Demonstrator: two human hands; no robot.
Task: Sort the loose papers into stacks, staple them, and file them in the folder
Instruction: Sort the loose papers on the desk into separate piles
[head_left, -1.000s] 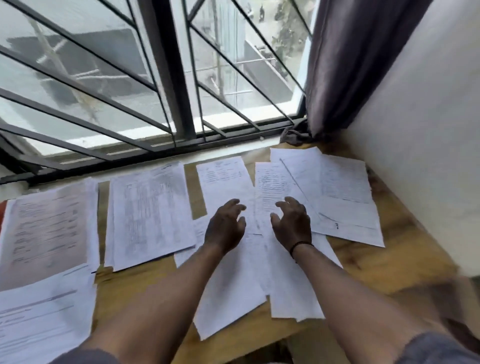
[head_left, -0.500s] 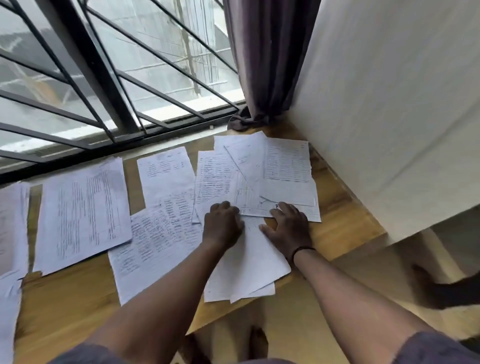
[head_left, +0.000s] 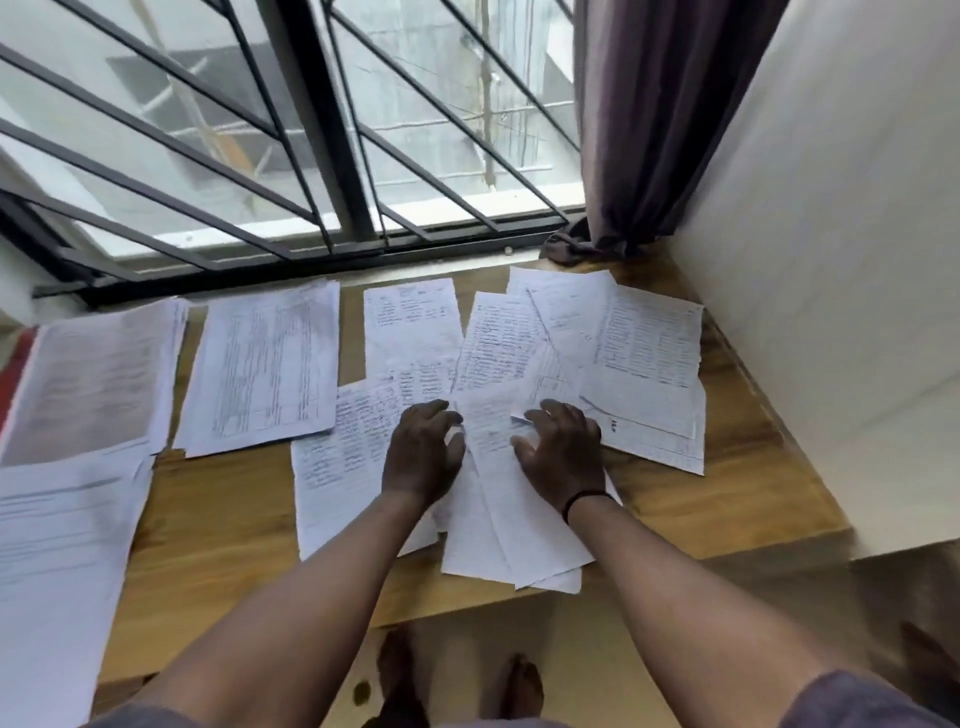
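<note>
wooden table (head_left: 218, 525) under the barred window (head_left: 291, 156), loose papers (head_left: 644, 364) fanned over its centre and right

i see my left hand (head_left: 421, 457) and right hand (head_left: 563, 457) pressing the middle sheets (head_left: 511, 535) — fingers bent, spread, resting on top.

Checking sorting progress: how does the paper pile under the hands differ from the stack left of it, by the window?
The pile under the hands is fanned and crooked; the window stack has roughly squared edges. The pile overhangs the table's near edge; the stack lies fully on it. Both hands, left hand and right hand, touch the pile; none touches the stack. Both are printed white sheets.
</note>
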